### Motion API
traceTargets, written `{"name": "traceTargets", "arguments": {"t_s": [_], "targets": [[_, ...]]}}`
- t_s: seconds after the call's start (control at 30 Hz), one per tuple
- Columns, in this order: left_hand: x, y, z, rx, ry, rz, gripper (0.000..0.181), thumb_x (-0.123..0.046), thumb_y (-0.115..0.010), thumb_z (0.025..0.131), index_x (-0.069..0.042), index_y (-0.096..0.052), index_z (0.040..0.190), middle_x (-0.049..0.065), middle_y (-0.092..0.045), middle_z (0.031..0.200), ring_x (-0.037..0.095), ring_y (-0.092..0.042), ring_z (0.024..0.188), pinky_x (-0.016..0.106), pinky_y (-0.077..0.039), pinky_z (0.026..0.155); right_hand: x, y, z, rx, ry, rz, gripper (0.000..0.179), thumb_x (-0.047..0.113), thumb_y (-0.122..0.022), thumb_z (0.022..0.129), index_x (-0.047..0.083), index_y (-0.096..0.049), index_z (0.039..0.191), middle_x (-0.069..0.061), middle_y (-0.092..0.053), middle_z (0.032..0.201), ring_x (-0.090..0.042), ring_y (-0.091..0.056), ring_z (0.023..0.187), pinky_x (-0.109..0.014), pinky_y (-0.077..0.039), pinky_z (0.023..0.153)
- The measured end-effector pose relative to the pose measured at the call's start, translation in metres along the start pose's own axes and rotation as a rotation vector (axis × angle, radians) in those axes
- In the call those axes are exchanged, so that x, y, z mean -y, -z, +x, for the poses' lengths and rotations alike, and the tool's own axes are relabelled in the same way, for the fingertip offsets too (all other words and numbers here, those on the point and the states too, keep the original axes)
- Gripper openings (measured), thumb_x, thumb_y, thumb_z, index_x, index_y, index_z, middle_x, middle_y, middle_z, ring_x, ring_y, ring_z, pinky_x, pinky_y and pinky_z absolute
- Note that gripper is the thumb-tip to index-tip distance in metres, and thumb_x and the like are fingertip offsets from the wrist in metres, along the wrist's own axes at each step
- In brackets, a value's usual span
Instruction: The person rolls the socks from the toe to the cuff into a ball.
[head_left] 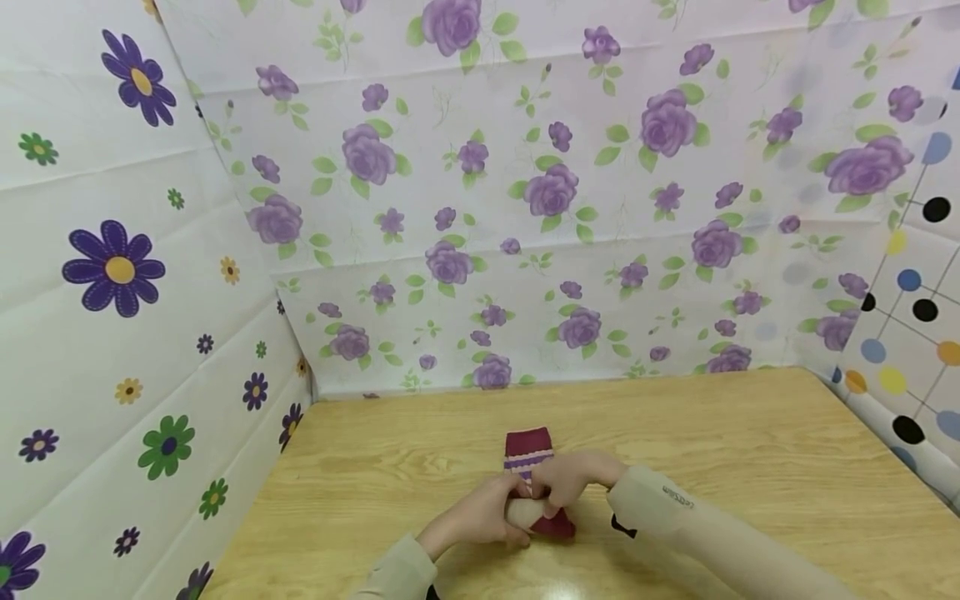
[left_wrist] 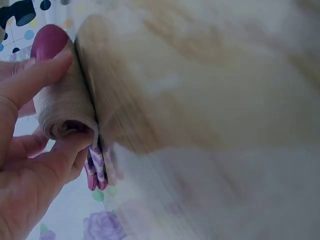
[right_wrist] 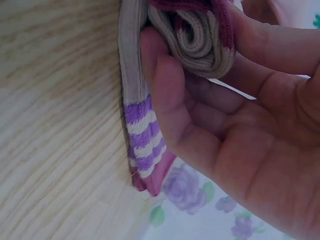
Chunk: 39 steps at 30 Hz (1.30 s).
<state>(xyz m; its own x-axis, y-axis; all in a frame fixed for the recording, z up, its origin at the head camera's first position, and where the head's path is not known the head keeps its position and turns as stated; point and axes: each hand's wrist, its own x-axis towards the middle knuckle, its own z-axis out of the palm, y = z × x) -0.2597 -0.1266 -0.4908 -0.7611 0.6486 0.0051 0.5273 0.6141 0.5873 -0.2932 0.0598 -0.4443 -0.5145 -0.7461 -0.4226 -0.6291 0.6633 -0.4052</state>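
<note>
A pair of socks [head_left: 528,442], beige with maroon ends and purple-and-white bands, lies on the wooden table, partly rolled up from the toe end. The flat cuff end points away from me. My left hand [head_left: 487,510] grips the left end of the roll, its thumb and fingers around the beige coil [left_wrist: 70,107]. From the other side, my right hand [head_left: 573,477] holds the roll's right end, where the spiral layers [right_wrist: 192,40] show between thumb and curled fingers. Below the fingers, in the right wrist view, the striped band [right_wrist: 145,135] stays unrolled against the table.
The light wooden table [head_left: 390,450] extends around both hands. Behind it hangs a white cloth [head_left: 465,325] with purple roses. A flower-print cloth [head_left: 195,367] borders the left side, and a dotted cloth [head_left: 915,350] the right.
</note>
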Motion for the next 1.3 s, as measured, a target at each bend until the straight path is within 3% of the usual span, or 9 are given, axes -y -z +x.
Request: {"name": "traceTargets", "arguments": {"t_s": [0.17, 0.3, 0.43, 0.57, 0.77, 0.9, 1.07, 1.17, 1.3], "targets": [[-0.001, -0.002, -0.002, -0.039, -0.002, 0.036, 0.043, -0.017, -0.085, 0.073, -0.013, -0.059, 0.107, 0.000, -0.063, 0.107, 0.005, -0.056, 0.097, 0.022, -0.047, 0.086, -0.005, 0.006, 0.004, 0.061, -0.058, 0.046, 0.017, 0.010, -0.060, 0.093, 0.011, -0.065, 0.077, 0.009, -0.054, 0.069, -0.003, -0.046, 0.061, -0.018, -0.039, 0.057], [-0.003, -0.003, -0.002, -0.070, 0.002, 0.132, 0.044, -0.022, -0.084, 0.075, -0.011, -0.064, 0.112, 0.001, -0.059, 0.117, 0.009, -0.054, 0.107, 0.025, -0.048, 0.092, -0.008, 0.007, 0.007, 0.079, -0.098, 0.060, 0.012, 0.013, -0.059, 0.094, 0.011, -0.070, 0.090, 0.007, -0.063, 0.080, -0.004, -0.056, 0.067, -0.020, -0.046, 0.062], [-0.006, -0.001, -0.003, -0.107, -0.052, 0.275, 0.043, -0.027, -0.084, 0.074, -0.010, -0.069, 0.111, 0.002, -0.057, 0.124, 0.017, -0.050, 0.116, 0.030, -0.046, 0.099, -0.009, 0.008, 0.008, 0.087, -0.115, 0.068, 0.012, 0.014, -0.058, 0.095, 0.011, -0.070, 0.095, 0.007, -0.063, 0.082, -0.005, -0.057, 0.069, -0.021, -0.048, 0.065], [-0.008, 0.001, -0.004, -0.089, -0.123, 0.360, 0.042, -0.027, -0.082, 0.077, -0.008, -0.068, 0.111, 0.001, -0.067, 0.112, 0.009, -0.058, 0.103, 0.022, -0.049, 0.088, -0.010, 0.006, 0.007, 0.065, -0.105, 0.089, 0.010, 0.014, -0.061, 0.094, 0.011, -0.070, 0.093, 0.008, -0.059, 0.077, -0.004, -0.052, 0.067, -0.022, -0.048, 0.063], [-0.009, 0.002, -0.005, -0.012, -0.112, 0.352, 0.027, -0.029, -0.074, 0.085, -0.013, -0.063, 0.103, -0.008, -0.063, 0.089, -0.003, -0.050, 0.075, 0.011, -0.042, 0.064, -0.012, 0.001, 0.001, -0.043, -0.052, 0.027, 0.024, 0.018, -0.067, 0.090, 0.015, -0.061, 0.067, 0.010, -0.044, 0.059, -0.003, -0.036, 0.054, -0.019, -0.030, 0.052], [-0.011, 0.005, -0.002, 0.021, -0.069, 0.329, 0.020, -0.032, -0.068, 0.089, -0.015, -0.065, 0.099, -0.012, -0.057, 0.080, -0.003, -0.044, 0.068, 0.013, -0.039, 0.059, -0.012, -0.004, -0.007, -0.215, -0.067, 0.060, 0.016, 0.017, -0.073, 0.085, 0.015, -0.062, 0.073, 0.011, -0.052, 0.065, -0.002, -0.044, 0.059, -0.019, -0.038, 0.055], [-0.008, 0.009, 0.000, 0.056, -0.017, 0.288, 0.039, -0.035, -0.064, 0.091, -0.014, -0.065, 0.124, -0.007, -0.068, 0.103, -0.003, -0.050, 0.077, 0.015, -0.041, 0.065, -0.009, -0.014, -0.015, -0.412, 0.012, 0.038, 0.012, 0.011, -0.075, 0.082, 0.015, -0.064, 0.080, 0.010, -0.058, 0.071, -0.002, -0.050, 0.062, -0.019, -0.045, 0.056], [-0.005, 0.009, 0.000, 0.041, -0.017, 0.260, 0.046, -0.036, -0.064, 0.091, -0.016, -0.060, 0.132, -0.004, -0.068, 0.119, -0.004, -0.055, 0.087, 0.015, -0.045, 0.072, -0.006, -0.018, -0.017, -0.476, 0.085, -0.100, 0.017, 0.010, -0.075, 0.083, 0.015, -0.062, 0.073, 0.011, -0.055, 0.066, 0.000, -0.044, 0.059, -0.016, -0.041, 0.054], [0.000, 0.007, 0.000, 0.011, -0.005, 0.204, 0.046, -0.037, -0.062, 0.092, -0.018, -0.059, 0.134, -0.003, -0.066, 0.125, -0.001, -0.060, 0.099, 0.019, -0.050, 0.081, -0.001, -0.020, -0.019, -0.495, 0.116, -0.266, 0.020, 0.020, -0.078, 0.081, 0.014, -0.061, 0.072, 0.009, -0.053, 0.065, -0.002, -0.040, 0.058, -0.018, -0.038, 0.054]]}}
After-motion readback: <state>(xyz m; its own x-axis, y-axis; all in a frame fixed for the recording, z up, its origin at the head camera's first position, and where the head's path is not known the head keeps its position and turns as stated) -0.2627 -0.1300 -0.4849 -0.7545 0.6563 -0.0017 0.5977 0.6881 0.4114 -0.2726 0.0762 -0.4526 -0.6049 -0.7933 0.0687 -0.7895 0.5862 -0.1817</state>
